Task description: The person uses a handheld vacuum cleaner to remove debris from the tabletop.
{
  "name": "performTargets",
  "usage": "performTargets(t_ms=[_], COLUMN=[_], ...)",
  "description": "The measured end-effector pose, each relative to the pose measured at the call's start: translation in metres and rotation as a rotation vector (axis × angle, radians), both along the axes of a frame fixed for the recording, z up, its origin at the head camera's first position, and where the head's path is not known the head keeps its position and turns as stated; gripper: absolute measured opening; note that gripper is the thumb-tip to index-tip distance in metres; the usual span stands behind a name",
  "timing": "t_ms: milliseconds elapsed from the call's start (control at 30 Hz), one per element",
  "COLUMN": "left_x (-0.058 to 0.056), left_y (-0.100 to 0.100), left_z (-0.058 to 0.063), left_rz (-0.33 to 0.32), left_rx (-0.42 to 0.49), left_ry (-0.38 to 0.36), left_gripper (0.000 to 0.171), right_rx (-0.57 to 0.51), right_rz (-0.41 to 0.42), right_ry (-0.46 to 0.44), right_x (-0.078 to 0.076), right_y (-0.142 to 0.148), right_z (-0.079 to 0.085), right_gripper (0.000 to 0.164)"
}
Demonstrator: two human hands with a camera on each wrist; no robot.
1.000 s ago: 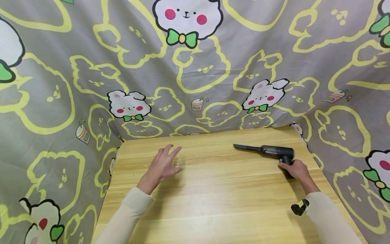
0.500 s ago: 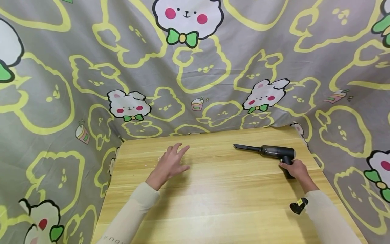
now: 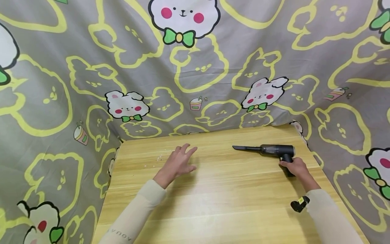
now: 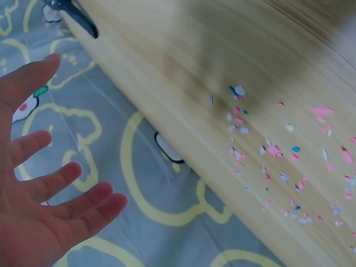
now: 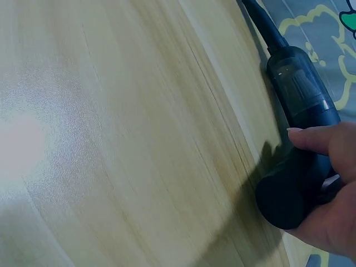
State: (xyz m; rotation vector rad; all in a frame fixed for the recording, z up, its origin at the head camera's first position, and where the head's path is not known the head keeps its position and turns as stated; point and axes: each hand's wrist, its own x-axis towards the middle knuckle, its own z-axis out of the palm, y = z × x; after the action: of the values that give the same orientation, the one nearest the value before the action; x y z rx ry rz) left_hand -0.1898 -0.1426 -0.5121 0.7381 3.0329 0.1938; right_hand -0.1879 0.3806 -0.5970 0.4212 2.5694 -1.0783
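On the right of the table, a black handheld vacuum cleaner [image 3: 277,150] with a long narrow nozzle pointing left is gripped at its handle by my right hand [image 3: 297,167]. The right wrist view shows the thumb on the vacuum's dark body [image 5: 303,114], behind its see-through section. My left hand [image 3: 178,163] hovers at centre left with fingers spread and nothing held. Beside it lie small paper-like scraps [image 3: 159,158], pale in the head view. Up close in the left wrist view, the scattered scraps [image 4: 272,150] are pink, blue and white, apart from the left hand's fingers [image 4: 67,175].
A light wooden table [image 3: 219,196] fills the lower middle. Grey cloth [image 3: 195,71] printed with cartoon rabbits and yellow outlines hangs along its back and both sides. A small black device [image 3: 300,204] with a yellow mark sits on the right sleeve cuff.
My left hand has moved to the right, uncovering the scraps to its left. The right hand keeps its grip on the vacuum cleaner in nearly the same spot.
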Motion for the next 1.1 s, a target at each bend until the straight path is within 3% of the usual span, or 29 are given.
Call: performTargets(t_ms=[233, 567, 933, 1100], left_x=[-0.001, -0.003, -0.008, -0.009], left_y=[0.013, 0.029, 0.048, 0.055], left_z=[-0.003, -0.009, -0.012, -0.012], left_rz=[-0.045, -0.106, -0.127, -0.142], left_rx=[-0.03, -0.06, -0.108, -0.109], left_ry=[0.007, 0.08, 0.078, 0.082], left_gripper=[0.082, 0.08, 0.077, 0.076], right_rx=[-0.059, -0.102, -0.104, -0.103], right_rz=[0.016, 0.032, 0.073, 0.088], right_ry=[0.011, 0.032, 0.081, 0.105], right_x=[0.003, 0.008, 0.013, 0.014], right_y=[0.0, -0.002, -0.009, -0.013], right_z=[-0.004, -0.005, -0.005, -0.005], right_gripper=[0.063, 0.06, 0.042, 0.042])
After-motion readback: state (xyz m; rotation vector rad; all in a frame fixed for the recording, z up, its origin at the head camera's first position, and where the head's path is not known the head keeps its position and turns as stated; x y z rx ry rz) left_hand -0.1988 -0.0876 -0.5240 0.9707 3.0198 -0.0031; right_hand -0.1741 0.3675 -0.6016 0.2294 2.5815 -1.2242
